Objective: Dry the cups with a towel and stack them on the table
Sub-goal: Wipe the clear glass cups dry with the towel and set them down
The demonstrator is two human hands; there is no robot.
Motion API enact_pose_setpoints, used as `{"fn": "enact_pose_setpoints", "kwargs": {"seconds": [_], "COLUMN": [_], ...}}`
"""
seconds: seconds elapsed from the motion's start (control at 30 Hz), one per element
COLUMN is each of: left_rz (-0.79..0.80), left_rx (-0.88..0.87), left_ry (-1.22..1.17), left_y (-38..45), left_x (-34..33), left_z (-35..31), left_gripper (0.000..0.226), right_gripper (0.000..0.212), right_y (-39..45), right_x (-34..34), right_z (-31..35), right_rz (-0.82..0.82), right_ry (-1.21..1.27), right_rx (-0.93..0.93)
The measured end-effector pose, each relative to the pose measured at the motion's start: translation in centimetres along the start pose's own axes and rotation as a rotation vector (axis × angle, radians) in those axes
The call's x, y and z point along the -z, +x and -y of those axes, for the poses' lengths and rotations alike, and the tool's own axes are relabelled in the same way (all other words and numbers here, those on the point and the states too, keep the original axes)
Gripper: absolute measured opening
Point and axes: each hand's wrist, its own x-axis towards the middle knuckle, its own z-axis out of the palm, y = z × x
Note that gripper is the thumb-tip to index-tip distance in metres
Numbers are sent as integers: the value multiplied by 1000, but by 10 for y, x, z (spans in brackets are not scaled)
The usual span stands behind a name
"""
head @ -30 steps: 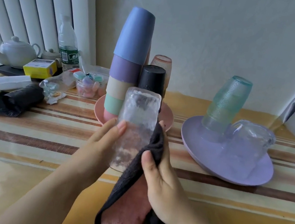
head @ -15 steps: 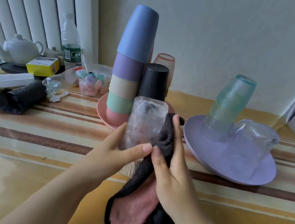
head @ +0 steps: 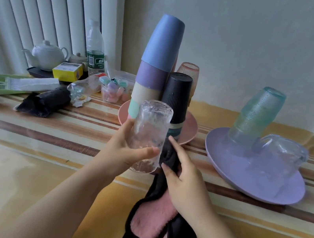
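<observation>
At far left on the striped counter (head: pixel 49 134) sit a teapot (head: pixel 47 55), a yellow box (head: pixel 68 71) and a bottle (head: pixel 95 48). The left forearm rises from the bottom edge toward the middle, and the left hand (head: pixel 125 151) holds a clear glass (head: pixel 150 136) upside down above the counter, fingers wrapped round its lower part, thumb (head: pixel 146 151) across the front. Behind it a pink plate (head: pixel 189 128) carries a stack of coloured cups (head: pixel 156 67) and a black cup (head: pixel 177 97). The right hand (head: pixel 183 181) presses a black and pink towel (head: pixel 156 218) against the glass's right side, fingers closed on the cloth, forefinger stretched upward. At right a purple plate (head: pixel 226 170) bears teal glasses (head: pixel 256 116) and a clear mug (head: pixel 279 156).
</observation>
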Motion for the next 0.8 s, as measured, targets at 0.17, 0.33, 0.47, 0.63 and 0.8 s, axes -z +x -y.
{"fn": "enact_pose_setpoints", "kwargs": {"seconds": [0.17, 0.33, 0.47, 0.63, 0.8], "left_rz": [-98, -252, -385, -423, -406], "left_rx": [45, 21, 56, 118, 124], "left_ry": [129, 292, 315, 366, 394], "left_y": [4, 6, 27, 66, 92], "left_x": [17, 63, 105, 125, 127], "left_z": [-5, -14, -12, -1, 12], "left_gripper": [77, 75, 73, 106, 77], "right_gripper": [65, 60, 65, 72, 70], "right_y": [2, 5, 7, 8, 10], "right_x": [-2, -4, -6, -6, -6], "right_z": [2, 5, 7, 3, 0], "right_rz": [-18, 30, 46, 39, 49], "right_ry": [-49, -134, -151, -150, -109], "right_rx": [-38, -26, -7, -5, -16]}}
